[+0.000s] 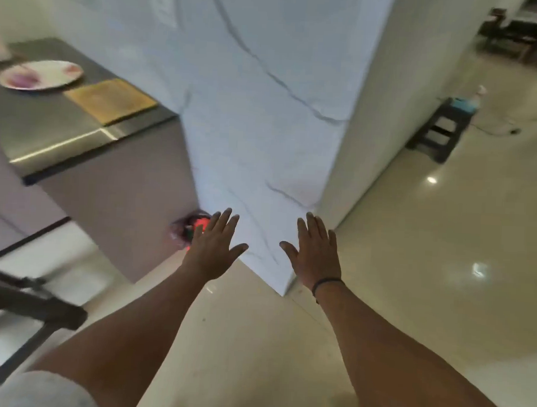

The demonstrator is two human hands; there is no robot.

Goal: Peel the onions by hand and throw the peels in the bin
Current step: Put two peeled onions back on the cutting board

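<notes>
From the head camera we see both of our bare arms stretched forward and down over a glossy cream tiled floor (pixel 412 271). Our left hand (pixel 213 247) is spread flat, palm down, fingers straight and slightly fanned, holding nothing. Our right hand (pixel 316 251) matches it, fingers straight and released, thumb out to the side, also empty; a thin dark band (pixel 327 282) circles its wrist.

Just beyond our left fingertips, tucked on the floor where the mauve cabinet front (pixel 116 203) meets the white marble-veined pillar (pixel 265 111), sits a red bin lined with a crinkled translucent plastic bag (pixel 187 230). Our left hand partly covers it, and blur hides what lies inside.

Up at the far left, on the grey steel countertop (pixel 48 132), rests a white oval plate (pixel 40 74) carrying pale purple and pinkish shapes that look like onions (pixel 23 78); they are too smeared for us to say whether skin is on them. Just beside the plate lies a rectangular light wooden cutting board (pixel 111 99), apart from it.

At the lower left we see a black metal frame (pixel 32 310), blurred. Far to the right, near the wall, stands a small black step stool (pixel 439 130) with a teal object on top.
</notes>
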